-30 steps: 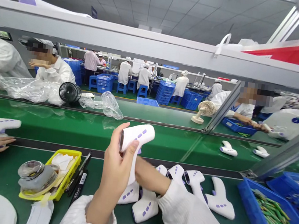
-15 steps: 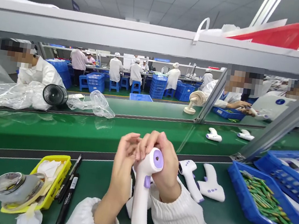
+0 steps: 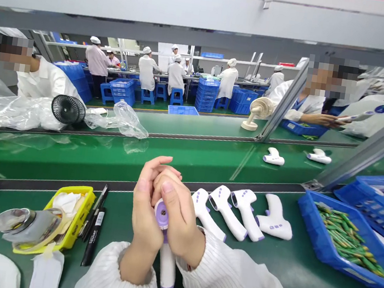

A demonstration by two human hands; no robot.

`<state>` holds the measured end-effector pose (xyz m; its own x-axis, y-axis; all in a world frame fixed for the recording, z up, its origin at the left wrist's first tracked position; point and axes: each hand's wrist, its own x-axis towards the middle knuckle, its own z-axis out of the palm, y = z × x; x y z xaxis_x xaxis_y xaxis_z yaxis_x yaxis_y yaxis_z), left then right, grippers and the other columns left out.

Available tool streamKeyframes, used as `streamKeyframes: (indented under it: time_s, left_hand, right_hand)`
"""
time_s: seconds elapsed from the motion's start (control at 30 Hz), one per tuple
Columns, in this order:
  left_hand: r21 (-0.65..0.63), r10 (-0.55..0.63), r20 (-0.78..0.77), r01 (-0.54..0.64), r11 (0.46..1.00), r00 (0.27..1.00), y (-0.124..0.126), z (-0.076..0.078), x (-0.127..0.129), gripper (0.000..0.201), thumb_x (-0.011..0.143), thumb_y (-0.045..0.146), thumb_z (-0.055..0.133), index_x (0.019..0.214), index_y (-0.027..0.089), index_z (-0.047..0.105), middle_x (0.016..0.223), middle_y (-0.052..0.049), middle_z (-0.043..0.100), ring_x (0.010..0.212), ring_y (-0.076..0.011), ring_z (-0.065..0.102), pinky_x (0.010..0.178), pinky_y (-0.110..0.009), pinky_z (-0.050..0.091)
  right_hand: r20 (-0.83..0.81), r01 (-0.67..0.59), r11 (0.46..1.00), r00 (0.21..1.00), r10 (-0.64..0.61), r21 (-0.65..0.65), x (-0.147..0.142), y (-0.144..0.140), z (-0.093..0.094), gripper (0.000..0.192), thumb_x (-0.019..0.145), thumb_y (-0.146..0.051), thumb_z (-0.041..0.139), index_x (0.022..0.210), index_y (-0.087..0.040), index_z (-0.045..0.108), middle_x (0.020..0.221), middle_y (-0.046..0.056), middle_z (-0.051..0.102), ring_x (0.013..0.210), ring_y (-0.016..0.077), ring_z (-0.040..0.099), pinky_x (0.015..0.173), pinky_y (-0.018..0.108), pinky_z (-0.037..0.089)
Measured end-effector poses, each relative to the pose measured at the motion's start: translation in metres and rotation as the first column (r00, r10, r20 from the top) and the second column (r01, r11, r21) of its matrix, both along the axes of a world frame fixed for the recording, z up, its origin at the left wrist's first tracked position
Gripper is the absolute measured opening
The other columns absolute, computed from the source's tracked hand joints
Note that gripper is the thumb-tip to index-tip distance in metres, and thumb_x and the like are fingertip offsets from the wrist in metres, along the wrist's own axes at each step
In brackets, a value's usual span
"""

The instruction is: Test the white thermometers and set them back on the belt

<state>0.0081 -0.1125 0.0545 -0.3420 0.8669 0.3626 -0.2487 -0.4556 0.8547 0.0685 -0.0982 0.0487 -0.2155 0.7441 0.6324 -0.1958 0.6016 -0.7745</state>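
A white and purple infrared forehead thermometer (image 3: 167,267) is between my hands above the green bench, its handle hanging down and its purple-ringed sensor end facing me. My left hand (image 3: 146,206) is wrapped around the left side of its head. From the right, my right hand (image 3: 181,219) closes over the head, thumb near the sensor ring. The fingers overlap and hide most of the head. Just right of my right hand, several similar thermometers lie in a row, among them a housing with an open end (image 3: 228,212) and one on its side (image 3: 276,219).
On the right stands a blue bin (image 3: 342,246) of green and gold parts, with a blue basket (image 3: 376,208) behind. A yellow tray (image 3: 70,232), a clear jar (image 3: 25,225) and black markers (image 3: 93,237) are left. Beyond runs a green conveyor (image 3: 190,155); co-workers sit across.
My hands and the thermometer have moved left and closed more tightly together over its head. The view has tilted down, and more of the thermometer row shows.
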Motion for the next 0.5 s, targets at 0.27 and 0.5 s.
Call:
streamKeyframes:
  time_s: [0.27, 0.5]
  left_hand:
    - [-0.008, -0.01, 0.001, 0.01, 1.0, 1.0, 0.001, -0.003, 0.004, 0.041, 0.094, 0.049, 0.037, 0.111, 0.019, 0.059, 0.082, -0.006, 0.064, 0.077, -0.0198, 0.062, 0.073, -0.029, 0.05]
    - [-0.232, -0.259, -0.171, 0.217, 0.948, 0.951, 0.007, -0.006, -0.002, 0.069, 0.085, 0.044, 0.066, 0.144, 0.028, 0.035, 0.127, -0.01, 0.055, 0.12, -0.0222, 0.054, 0.097, -0.03, 0.045]
  right_hand:
    - [-0.075, -0.017, 1.0, 0.997, 0.015, -0.02, -0.002, 0.004, -0.005, 0.04, 0.1, -0.034, 0.033, 0.064, -0.023, 0.047, 0.07, 0.004, 0.051, 0.078, 0.0214, 0.051, 0.082, 0.04, 0.04]
    - [-0.658, -0.367, 0.923, 0.724, 0.205, -0.117, 0.034, 0.05, 0.015, 0.049, 0.093, -0.043, 0.042, 0.051, -0.021, 0.032, 0.065, -0.001, 0.033, 0.059, 0.0149, 0.044, 0.064, 0.033, 0.045]
